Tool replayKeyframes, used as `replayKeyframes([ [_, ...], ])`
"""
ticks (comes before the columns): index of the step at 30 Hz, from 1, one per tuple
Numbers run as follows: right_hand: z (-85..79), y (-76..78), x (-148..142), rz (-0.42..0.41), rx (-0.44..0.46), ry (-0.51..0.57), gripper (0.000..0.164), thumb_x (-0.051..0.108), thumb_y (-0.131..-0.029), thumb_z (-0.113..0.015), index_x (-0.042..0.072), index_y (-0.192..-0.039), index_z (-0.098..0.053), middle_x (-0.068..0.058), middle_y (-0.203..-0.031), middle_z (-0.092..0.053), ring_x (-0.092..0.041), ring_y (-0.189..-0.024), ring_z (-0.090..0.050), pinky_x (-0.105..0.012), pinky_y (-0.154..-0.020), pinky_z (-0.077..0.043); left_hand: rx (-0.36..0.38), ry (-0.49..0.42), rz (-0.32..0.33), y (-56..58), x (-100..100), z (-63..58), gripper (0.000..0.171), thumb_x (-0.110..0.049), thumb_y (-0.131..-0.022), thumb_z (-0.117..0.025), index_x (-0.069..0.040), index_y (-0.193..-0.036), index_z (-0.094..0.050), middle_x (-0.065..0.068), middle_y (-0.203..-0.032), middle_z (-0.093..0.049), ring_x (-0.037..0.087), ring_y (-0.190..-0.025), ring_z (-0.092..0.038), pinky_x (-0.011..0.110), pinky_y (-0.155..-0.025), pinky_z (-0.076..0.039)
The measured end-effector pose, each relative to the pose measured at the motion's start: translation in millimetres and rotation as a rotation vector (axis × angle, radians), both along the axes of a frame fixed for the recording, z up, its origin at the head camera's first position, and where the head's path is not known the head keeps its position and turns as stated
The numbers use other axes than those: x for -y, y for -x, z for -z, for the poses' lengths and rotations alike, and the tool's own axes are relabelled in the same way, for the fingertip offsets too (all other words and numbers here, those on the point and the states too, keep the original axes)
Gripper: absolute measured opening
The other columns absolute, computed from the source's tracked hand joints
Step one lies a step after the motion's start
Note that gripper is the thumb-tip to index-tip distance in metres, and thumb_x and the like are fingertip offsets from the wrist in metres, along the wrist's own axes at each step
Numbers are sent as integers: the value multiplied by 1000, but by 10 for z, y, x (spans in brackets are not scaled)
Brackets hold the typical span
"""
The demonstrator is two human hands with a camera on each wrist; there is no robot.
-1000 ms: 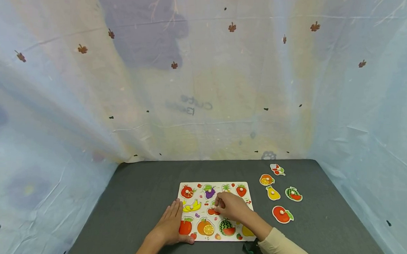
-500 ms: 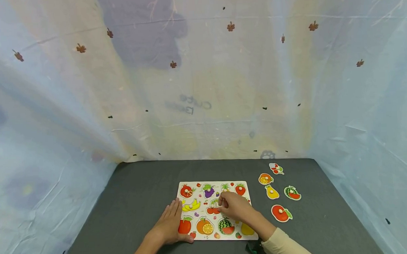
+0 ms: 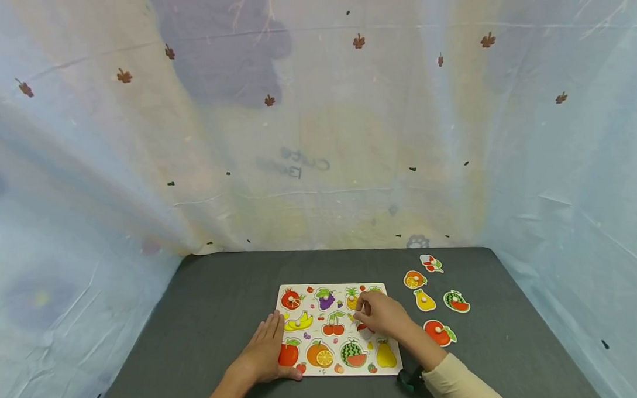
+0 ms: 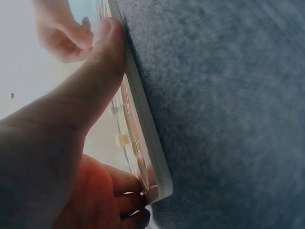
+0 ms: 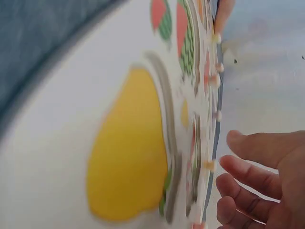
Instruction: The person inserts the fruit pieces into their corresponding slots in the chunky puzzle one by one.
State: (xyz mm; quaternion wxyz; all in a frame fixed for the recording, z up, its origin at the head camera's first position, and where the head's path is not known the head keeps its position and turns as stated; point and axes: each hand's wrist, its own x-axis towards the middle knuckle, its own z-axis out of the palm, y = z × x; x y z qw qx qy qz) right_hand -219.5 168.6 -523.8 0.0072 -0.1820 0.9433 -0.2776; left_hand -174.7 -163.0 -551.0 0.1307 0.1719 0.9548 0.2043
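Mirrored writing on the backdrop sheet

On the pale backdrop sheet (image 3: 316, 134), just above the middle of the head view, faint dark handwriting (image 3: 294, 166) shows through in reverse. It seems to say "Cute" over a second word, too dim to make out.

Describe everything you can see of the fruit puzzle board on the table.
The puzzle board is a flat, white rectangular tray lying on the dark grey table. It shows bright knobbed fruit pieces: banana, grapes, cherries, orange, watermelon, pear. Its edge looks like pale wood. The left hand rests flat on its left edge, thumb along the near edge; the right hand hovers over its right side.
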Motion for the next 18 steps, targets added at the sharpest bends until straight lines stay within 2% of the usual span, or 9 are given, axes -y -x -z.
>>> replayKeyframes([
  [3,-11,25,-77,43,0,0,18,26,-96,-83,20,-92,-67,6,-77,-53,-11,-61,-48,-28,-53,-38,10,-9,-3,4,2,8,147,-75,-67,-90,12,-164,-23,31,-174,-16,49,-161,-16,61,-133,-11],
  [7,-20,73,-186,100,-17,7,19,23,-95,-84,20,-90,-66,6,-78,-53,-11,-64,-49,-28,-56,-40,11,-18,-14,-32,-20,-60,143,-70,-67,-93,14,-163,-25,32,-173,-19,49,-161,-19,61,-132,-14],
  [18,-67,190,-540,186,-68,31,14,18,-97,-82,15,-96,-68,1,-83,-55,-14,-67,-48,-30,-59,-41,6,43,-30,-52,-49,-138,138,-63,-70,-95,11,-164,-26,30,-174,-20,46,-161,-21,60,-132,-18],
])
